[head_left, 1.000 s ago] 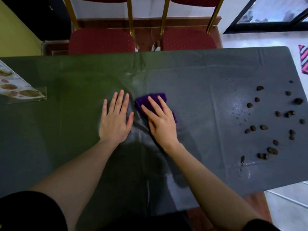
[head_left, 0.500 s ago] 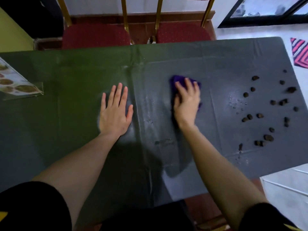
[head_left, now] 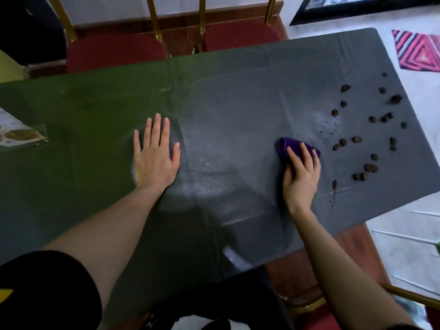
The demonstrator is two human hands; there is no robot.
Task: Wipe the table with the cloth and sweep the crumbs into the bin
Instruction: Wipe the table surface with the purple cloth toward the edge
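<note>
the right hand is pressing the purple cloth flat against the table, fingers laid forward over it and only loosely bent, so the cloth is bunching out from under the fingertips on the far side; it looks held this way to put weight behind a wipe rather than to lift it. the cloth is sitting toward the right half of the table, just beside the nearest of the crumbs, which are lying scattered as dark lumps across the right end, apart from one another and not yet gathered. the left hand is resting palm down near the middle, fingers straight and slightly spread, holding nothing, probably bracing the body and pinning the thin table cover while the other arm is reaching across. the surface is looking like a dark plastic cover, greenish on the left and grey on the right, creased along fold lines and speckled with water drops beside the crumbs and next to the left hand. a laminated sheet is lying at the left edge. two red chairs with gold frames are standing at the far side, a striped mat is lying on the pale floor to the right, and no bin is showing anywhere.
</note>
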